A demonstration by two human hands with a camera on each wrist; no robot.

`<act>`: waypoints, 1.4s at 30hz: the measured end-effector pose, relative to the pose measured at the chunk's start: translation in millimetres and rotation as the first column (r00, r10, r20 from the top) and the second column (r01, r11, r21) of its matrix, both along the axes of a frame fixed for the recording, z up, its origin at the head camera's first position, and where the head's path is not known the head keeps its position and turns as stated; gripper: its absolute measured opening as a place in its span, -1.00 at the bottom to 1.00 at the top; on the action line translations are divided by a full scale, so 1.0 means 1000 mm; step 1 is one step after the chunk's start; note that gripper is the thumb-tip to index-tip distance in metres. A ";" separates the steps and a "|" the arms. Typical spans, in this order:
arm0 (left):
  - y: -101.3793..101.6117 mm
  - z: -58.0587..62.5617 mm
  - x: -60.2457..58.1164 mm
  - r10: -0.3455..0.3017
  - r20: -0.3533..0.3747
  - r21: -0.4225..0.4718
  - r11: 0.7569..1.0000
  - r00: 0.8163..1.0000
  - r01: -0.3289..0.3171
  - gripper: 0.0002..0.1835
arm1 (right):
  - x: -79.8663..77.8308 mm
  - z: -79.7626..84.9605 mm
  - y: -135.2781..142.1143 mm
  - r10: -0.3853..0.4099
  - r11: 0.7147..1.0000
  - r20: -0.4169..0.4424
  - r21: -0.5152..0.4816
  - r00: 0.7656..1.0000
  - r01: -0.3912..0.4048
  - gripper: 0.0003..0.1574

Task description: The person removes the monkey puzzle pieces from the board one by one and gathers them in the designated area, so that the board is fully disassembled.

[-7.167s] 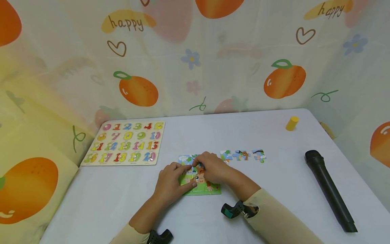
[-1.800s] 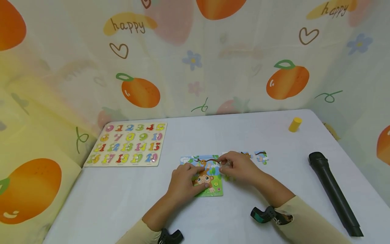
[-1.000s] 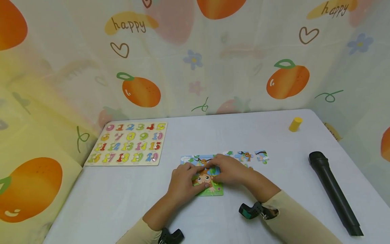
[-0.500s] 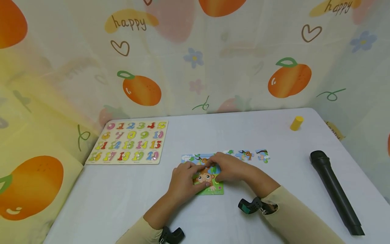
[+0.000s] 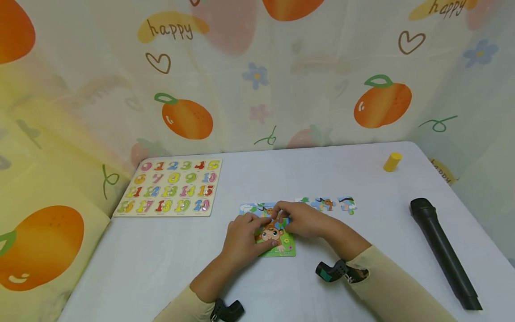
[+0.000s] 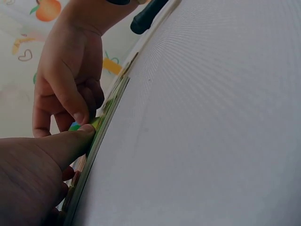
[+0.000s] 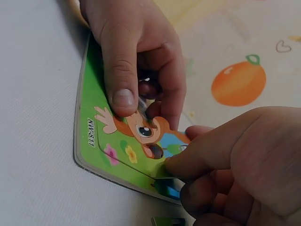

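Observation:
A small monkey jigsaw puzzle [image 5: 284,250] lies in its tray on the white table. My left hand [image 5: 240,237] rests on its left part, thumb [image 7: 123,101] lying flat on the picture and index finger stretched toward the monkey's head. Over the upper right part, my right hand [image 5: 303,220] has its thumb and bent fingertips at a puzzle piece [image 7: 176,141] beside the monkey's ear, seemingly pinching it; the fingers partly hide it. A blue and dark spot of the tray shows by its fingertips in the right wrist view.
Loose puzzle pieces [image 5: 323,205] lie in a row behind the right hand. A number board [image 5: 169,190] is at the back left. A yellow cylinder [image 5: 392,162] stands at the back right, and a black microphone [image 5: 444,255] lies along the right side.
The right hand has come from the puzzle's right edge leftward onto its upper part, and its fingers have shifted slightly in the last half second. The left hand stays on the puzzle.

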State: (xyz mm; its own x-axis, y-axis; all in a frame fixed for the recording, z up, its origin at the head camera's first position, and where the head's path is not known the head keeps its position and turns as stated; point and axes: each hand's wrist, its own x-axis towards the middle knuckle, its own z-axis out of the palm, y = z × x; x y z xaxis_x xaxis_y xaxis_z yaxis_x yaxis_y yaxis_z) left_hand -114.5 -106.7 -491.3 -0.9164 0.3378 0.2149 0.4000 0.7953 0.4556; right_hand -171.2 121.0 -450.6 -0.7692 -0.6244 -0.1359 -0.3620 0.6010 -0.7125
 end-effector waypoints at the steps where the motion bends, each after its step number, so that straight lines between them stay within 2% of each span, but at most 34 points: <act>1: 0.000 0.000 0.000 0.000 0.000 -0.001 1.000 1.000 0.000 -0.32 | 0.000 0.000 0.000 0.000 1.000 0.012 -0.018 1.000 0.001 -0.46; 6: 0.000 -0.001 0.000 -0.004 0.003 0.002 1.000 1.000 0.004 -0.33 | 0.000 -0.001 0.002 0.005 0.997 0.051 -0.082 0.999 -0.001 -0.46; 11: -0.001 -0.001 0.000 -0.007 0.005 0.009 1.000 1.000 0.007 -0.34 | 0.000 -0.003 0.003 0.003 0.992 0.056 -0.124 0.998 0.004 -0.47; 19: 0.000 0.000 0.000 -0.014 0.002 0.006 1.000 1.000 0.014 -0.35 | 0.002 -0.003 0.006 -0.017 0.984 0.067 -0.177 0.998 0.028 -0.81; 30: 0.000 0.001 0.000 -0.010 -0.022 -0.006 1.000 1.000 0.010 -0.35 | 0.007 -0.001 0.019 -0.059 0.973 0.094 -0.216 0.994 0.079 -0.79; 42: 0.001 0.000 0.001 0.007 -0.009 0.007 1.000 1.000 -0.007 -0.36 | 0.017 0.006 0.060 -0.098 0.971 0.137 -0.203 0.986 0.125 -0.80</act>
